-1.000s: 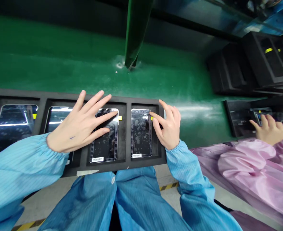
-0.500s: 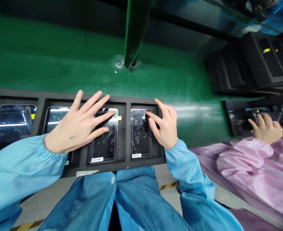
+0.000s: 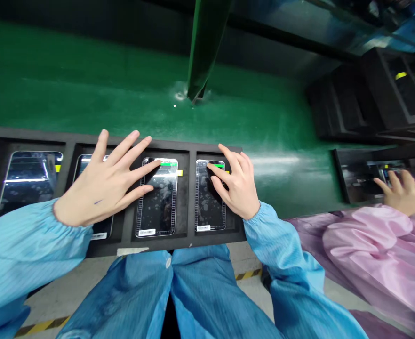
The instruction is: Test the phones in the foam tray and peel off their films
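Observation:
Several dark glass screen panels lie in the compartments of a long black tray (image 3: 190, 197). My left hand (image 3: 103, 183) spreads its fingers over the second compartment, its index fingertip at the top edge of the third screen panel (image 3: 158, 202). A green strip (image 3: 168, 164) shows just right of that fingertip. Over the rightmost screen panel (image 3: 207, 207) is my right hand (image 3: 238, 183), fingers apart, its index fingertip at the panel's top left. Another green strip (image 3: 219, 165) shows beyond that finger. Neither hand grips anything. My left hand partly covers the second screen panel (image 3: 101, 230).
A green post (image 3: 207, 52) rises from the green bench (image 3: 133, 103) behind the tray. Black trays (image 3: 391, 89) are stacked at the right. Beside me, a co-worker's hand (image 3: 405, 193) in a pink sleeve is over another black tray (image 3: 345, 179).
Both index fingertips have slid left along the top edges of their panels, and longer green strips now show there. The co-worker's hand appears farther right; the view has shifted slightly.

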A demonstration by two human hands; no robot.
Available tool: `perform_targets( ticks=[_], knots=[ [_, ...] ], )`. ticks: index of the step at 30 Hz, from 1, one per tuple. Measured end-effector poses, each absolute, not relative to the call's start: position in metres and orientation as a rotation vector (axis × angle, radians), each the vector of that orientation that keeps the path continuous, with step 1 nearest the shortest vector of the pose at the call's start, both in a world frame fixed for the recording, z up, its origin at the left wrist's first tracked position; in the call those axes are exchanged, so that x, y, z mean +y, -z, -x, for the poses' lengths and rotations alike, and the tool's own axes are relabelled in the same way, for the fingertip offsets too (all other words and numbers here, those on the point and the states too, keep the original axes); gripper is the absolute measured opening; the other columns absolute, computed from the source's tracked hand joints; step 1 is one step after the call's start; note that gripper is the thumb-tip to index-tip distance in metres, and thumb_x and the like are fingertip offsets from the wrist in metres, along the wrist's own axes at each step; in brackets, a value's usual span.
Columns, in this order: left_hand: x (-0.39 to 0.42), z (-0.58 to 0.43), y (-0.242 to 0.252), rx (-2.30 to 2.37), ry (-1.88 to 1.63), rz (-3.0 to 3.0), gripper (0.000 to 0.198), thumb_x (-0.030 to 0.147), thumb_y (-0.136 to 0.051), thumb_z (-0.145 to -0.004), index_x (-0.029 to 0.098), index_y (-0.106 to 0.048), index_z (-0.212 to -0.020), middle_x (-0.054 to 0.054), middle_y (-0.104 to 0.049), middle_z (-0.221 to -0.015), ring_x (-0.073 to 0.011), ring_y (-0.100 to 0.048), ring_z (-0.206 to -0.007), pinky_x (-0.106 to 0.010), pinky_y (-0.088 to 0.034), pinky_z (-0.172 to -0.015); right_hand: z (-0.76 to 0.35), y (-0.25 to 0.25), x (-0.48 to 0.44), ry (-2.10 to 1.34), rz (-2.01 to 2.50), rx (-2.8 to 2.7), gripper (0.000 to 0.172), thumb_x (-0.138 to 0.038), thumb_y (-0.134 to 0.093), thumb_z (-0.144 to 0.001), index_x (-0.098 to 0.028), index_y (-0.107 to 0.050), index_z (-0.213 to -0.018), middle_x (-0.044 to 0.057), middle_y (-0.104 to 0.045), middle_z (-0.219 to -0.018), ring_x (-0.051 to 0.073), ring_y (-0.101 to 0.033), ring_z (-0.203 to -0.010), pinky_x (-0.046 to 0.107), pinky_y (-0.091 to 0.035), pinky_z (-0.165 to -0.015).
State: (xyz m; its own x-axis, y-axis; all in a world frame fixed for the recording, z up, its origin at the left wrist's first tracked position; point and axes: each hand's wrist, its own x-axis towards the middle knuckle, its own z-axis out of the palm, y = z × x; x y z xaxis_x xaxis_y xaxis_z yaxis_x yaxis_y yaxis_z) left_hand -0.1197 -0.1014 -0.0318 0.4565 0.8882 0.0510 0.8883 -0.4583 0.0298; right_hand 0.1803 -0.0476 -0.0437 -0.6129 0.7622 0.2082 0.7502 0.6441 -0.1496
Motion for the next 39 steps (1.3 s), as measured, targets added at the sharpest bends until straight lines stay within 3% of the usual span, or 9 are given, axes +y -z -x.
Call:
perform_targets(
  ticks=[14,39],
  knots=[
    [-0.111,0.128,0.027,-1.736,0.118,2.617,0.067,0.059,-0.013,-0.096,0.023,-0.057,-0.131,-0.010,-0.023,-0.161,-0.0302,-0.014,-0.152,-0.065,-0.005,-0.122,-0.170,0.044,-0.045,-0.059,1.115,-2.740,0.032,-0.034,-0.045,-0.098,-0.026,-0.062,-0.125,0.012,-0.035,-0.157,0.026,-0.043,-0.133,0.053,-0.028,-0.117],
    [-0.133,0.112,0.022,-1.691,0.105,2.581,0.066,0.055,-0.015,-0.098,0.014,-0.058,-0.128,-0.014,-0.028,-0.158,-0.0318,-0.016,-0.152,-0.070,-0.006,-0.120,-0.164,0.040,-0.055,-0.038,1.059,-2.791,0.035,-0.035,-0.044,-0.099,-0.020,-0.061,-0.126,0.011,-0.037,-0.157,0.027,-0.044,-0.134,0.055,-0.028,-0.117]
  ],
)
